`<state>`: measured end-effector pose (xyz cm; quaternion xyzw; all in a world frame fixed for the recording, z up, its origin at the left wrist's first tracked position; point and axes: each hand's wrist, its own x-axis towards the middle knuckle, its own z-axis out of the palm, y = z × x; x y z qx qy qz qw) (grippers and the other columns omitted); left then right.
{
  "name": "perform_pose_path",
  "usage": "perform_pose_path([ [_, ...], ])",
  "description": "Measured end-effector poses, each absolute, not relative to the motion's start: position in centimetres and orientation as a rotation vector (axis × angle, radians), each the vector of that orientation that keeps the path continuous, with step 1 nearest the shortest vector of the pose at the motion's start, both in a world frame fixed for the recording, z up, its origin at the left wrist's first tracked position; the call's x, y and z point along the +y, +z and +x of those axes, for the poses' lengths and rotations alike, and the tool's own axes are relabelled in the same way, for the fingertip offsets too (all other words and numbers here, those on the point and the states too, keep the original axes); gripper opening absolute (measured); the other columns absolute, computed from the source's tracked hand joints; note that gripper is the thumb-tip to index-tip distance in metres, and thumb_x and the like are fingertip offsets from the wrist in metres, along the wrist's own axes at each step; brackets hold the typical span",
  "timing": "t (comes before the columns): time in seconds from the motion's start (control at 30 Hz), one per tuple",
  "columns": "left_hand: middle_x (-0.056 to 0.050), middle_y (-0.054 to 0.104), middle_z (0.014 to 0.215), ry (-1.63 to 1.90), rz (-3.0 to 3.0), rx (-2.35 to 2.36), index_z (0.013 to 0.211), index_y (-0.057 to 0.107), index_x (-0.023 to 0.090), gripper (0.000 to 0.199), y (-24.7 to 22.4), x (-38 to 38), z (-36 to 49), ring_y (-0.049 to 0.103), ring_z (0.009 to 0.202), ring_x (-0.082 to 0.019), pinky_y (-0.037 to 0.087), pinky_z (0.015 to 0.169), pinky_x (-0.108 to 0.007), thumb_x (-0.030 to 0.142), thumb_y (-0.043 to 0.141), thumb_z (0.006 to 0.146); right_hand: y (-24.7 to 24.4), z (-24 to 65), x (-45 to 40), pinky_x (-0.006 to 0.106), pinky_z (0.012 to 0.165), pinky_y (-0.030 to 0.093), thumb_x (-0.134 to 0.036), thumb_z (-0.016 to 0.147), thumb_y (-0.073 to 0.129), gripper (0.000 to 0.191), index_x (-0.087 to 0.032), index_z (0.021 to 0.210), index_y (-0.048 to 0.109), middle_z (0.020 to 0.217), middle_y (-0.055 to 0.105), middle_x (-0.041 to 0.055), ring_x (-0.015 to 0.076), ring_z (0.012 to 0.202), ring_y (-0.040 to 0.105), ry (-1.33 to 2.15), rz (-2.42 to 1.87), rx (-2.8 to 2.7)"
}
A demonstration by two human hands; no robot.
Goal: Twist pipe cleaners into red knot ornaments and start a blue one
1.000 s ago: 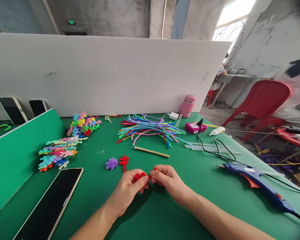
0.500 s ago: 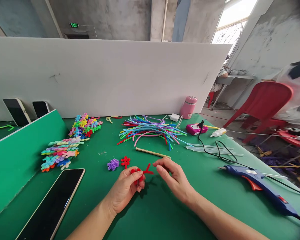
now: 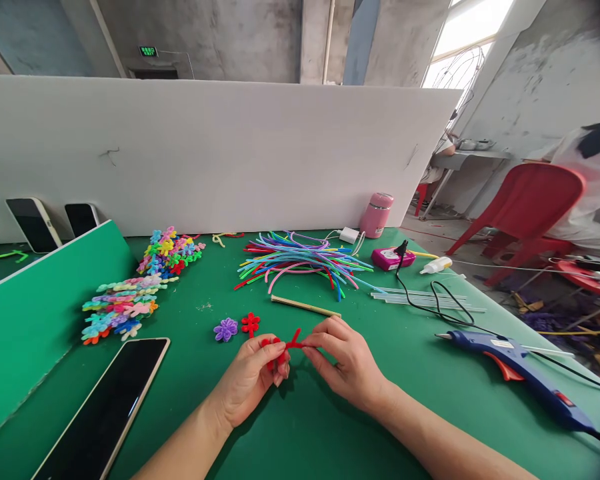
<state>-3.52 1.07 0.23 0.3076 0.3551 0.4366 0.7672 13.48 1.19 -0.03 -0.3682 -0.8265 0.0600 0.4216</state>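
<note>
My left hand (image 3: 253, 380) pinches a looped red pipe cleaner (image 3: 296, 339) between thumb and fingers, its two loose ends sticking out to the right. One of those ends is pinched by the thumb and forefinger of my right hand (image 3: 347, 360). Just behind my left hand lie a red flower shape (image 3: 251, 323) and a purple flower shape (image 3: 225, 329). A thin tan stick (image 3: 305, 306) rests beyond my hands, in front of a heap of colourful pipe cleaners (image 3: 305, 259).
Bundled colourful flowers (image 3: 123, 307) and a large phone (image 3: 105, 407) are at left. On the right lie a blue glue gun (image 3: 520, 373), clear glue sticks (image 3: 420, 298), a black cable and a magenta box (image 3: 393, 258). A pink bottle (image 3: 377, 215) stands by the white partition (image 3: 230, 153).
My right hand has moved slightly left and closed its fingertips on one end of the red pipe cleaner. My left hand keeps its hold and has barely moved.
</note>
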Motion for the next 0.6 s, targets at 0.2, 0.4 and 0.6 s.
perform_pose_path([
  [0.2, 0.002, 0.054, 0.05, 0.961, 0.634, 0.784, 0.057, 0.054, 0.014, 0.014, 0.1, 1.1, -3.6, 0.046, 0.047, -0.008, 0.031, 0.045, -0.02, 0.018, 0.064, 0.065, 0.0, 13.6, 1.3, 0.024, 0.057, 0.039, -0.02, 0.084, 0.042, 0.016, -0.018, 0.07, 0.05, 0.068, 0.051, 0.0019, 0.0124, 0.063, 0.046, 0.374, -1.055, -1.851],
  [0.4, 0.002, 0.055, 0.052, 0.95, 0.643, 0.767, 0.057, 0.053, 0.014, 0.015, -0.2, 1.2, -3.7, 0.047, 0.049, -0.008, 0.031, 0.046, -0.02, 0.019, 0.064, 0.066, 2.7, 17.1, 3.2, 0.022, 0.046, 0.03, -0.037, 0.082, 0.042, 0.023, -0.018, 0.07, 0.049, 0.055, 0.038, -0.0037, 0.0102, 0.05, 0.035, 0.313, -1.255, -1.408],
  [0.6, 0.002, 0.054, 0.054, 0.924, 0.677, 0.78, 0.058, 0.054, 0.015, 0.014, -0.2, 1.2, -3.7, 0.048, 0.051, -0.009, 0.032, 0.047, -0.021, 0.02, 0.064, 0.067, 5.7, 29.8, 4.5, 0.033, 0.053, 0.034, -0.049, 0.078, 0.045, 0.029, -0.022, 0.074, 0.054, 0.061, 0.05, 0.0029, 0.0166, 0.055, 0.047, -0.097, -1.438, -1.138],
])
